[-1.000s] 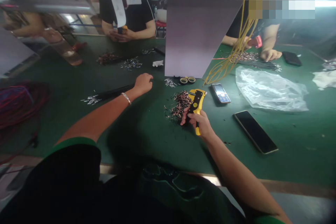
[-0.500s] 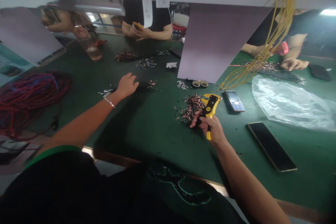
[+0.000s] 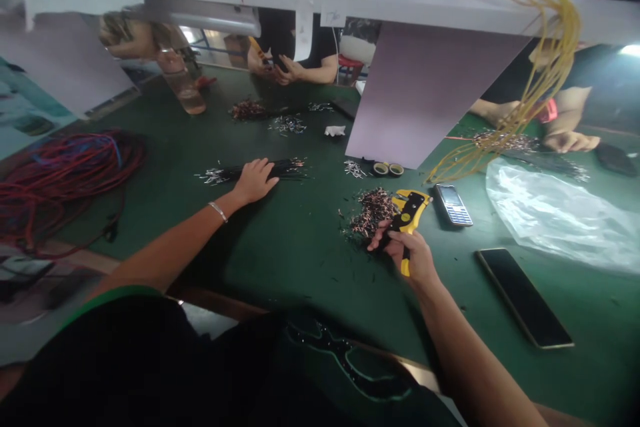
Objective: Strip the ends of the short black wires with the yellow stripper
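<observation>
My left hand (image 3: 256, 181) lies over the near side of a bundle of black wires (image 3: 287, 168), fingers stretched out. The bundle has silvery tips at its left end and coppery tips at its right. In my right hand (image 3: 413, 250) is a yellow and black wire stripper (image 3: 407, 217), held by its handles with the head pointing away from me. Beside the stripper's left side sits a pile of short coppery scraps (image 3: 373, 210). Some white-tipped bits (image 3: 355, 169) and two rolls of tape (image 3: 388, 169) lie beyond it.
A keypad phone (image 3: 453, 205), a smartphone (image 3: 525, 297) and a clear plastic bag (image 3: 545, 213) are on the right. Coiled red and blue cables (image 3: 75, 173) cover the left. Yellow wires (image 3: 545, 47) hang from the shelf (image 3: 425, 7). Co-workers sit across the table (image 3: 300, 260).
My left hand has come slightly back towards me, and more of the black wires shows. The view has shifted a little. My right hand keeps hold of the wire stripper.
</observation>
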### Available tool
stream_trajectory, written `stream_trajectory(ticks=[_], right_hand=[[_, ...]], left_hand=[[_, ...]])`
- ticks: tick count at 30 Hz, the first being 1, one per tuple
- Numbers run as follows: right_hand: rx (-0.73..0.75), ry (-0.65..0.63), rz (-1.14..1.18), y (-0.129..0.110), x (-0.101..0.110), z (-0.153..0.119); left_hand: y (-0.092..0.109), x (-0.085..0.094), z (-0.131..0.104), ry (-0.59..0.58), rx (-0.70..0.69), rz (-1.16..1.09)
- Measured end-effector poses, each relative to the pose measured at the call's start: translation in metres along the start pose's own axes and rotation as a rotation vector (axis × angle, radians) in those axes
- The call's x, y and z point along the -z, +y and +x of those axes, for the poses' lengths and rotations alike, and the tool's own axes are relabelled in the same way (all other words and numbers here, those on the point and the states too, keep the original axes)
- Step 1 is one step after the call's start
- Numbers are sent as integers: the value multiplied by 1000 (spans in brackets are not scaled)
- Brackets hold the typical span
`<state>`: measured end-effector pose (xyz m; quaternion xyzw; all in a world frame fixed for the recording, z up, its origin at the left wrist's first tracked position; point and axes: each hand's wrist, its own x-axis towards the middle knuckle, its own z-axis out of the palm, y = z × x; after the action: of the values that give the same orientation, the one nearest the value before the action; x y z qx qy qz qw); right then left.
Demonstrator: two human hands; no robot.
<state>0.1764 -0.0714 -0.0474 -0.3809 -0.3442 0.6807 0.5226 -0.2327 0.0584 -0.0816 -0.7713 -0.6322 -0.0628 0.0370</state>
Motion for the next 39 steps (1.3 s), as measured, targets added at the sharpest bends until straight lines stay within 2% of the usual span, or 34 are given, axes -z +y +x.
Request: stream_trajectory(ticks=[7, 26, 35, 37, 39], right_hand=[[-17, -13, 5, -1, 2, 1], [-75, -1, 9, -3, 3, 1], [-49, -27, -24, -1, 6, 1], [-36, -26, -26, -1, 4, 0], [-26, -21, -17, -1, 3, -1]], left_hand=[[1, -3, -3, 45, -2, -34], [4, 1, -4, 62, 19, -54], [7, 1, -9, 70, 31, -67], [7, 5, -9, 75, 48, -93], [13, 18, -8, 87, 50, -123]])
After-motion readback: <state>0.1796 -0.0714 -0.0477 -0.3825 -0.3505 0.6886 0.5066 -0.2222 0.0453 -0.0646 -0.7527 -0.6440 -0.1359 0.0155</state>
